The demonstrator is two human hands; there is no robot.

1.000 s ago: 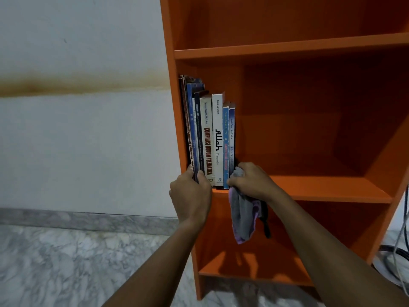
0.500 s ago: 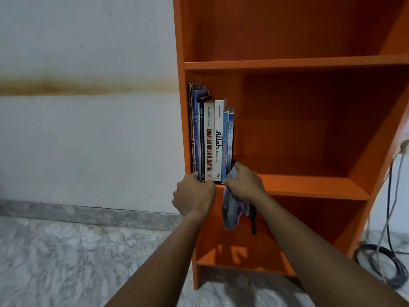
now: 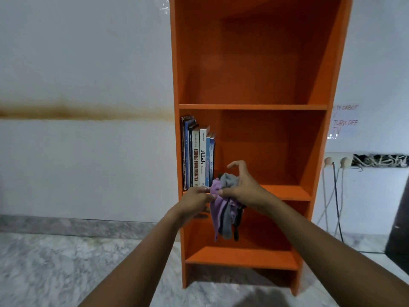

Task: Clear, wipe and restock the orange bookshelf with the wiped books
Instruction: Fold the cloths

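And there was the orange bookshelf (image 3: 252, 106), with a short row of books (image 3: 198, 156) parked at the far left of the middle shelf, hard against the side wall. Every one stood upright, long axis vertical and spine facing out into the room. The taller ones were at the wall end, the shorter ones toward the open shelf. The upper and lower compartments showed bare orange board.

In front of the middle shelf's edge, both hands were on the cloth (image 3: 223, 209). The left hand (image 3: 194, 200) pinched its upper corner between thumb and fingers. The right hand (image 3: 245, 187) clutched the bunched top, its index finger lifted clear. The rest of the cloth hung down in a loose purple-and-grey streamer, just beside the books' lower right corner.

By my read, this was late in the job, with the shelves cleared and the books going back in. Whether more books waited out of view, the picture could not say.
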